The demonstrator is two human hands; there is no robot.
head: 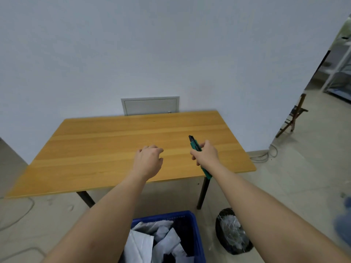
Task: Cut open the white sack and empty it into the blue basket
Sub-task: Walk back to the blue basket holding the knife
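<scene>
I see my right hand [206, 154] clamped around the green knife [195, 145] above the table [95, 149], my left hand [149, 161] empty with fingers loosely curled, and the blue basket [197, 234] holding white pieces below.

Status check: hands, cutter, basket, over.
Right hand gripping green cutter above table. Left hand empty, fingers curled. Blue basket holds white bags. Nothing obstructing.

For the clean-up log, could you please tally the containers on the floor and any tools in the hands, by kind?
Blue basket holding white and dark packets: 1
Black bin with clear wrap inside: 1
Green utility knife, in the right hand: 1
Total: 3
</scene>
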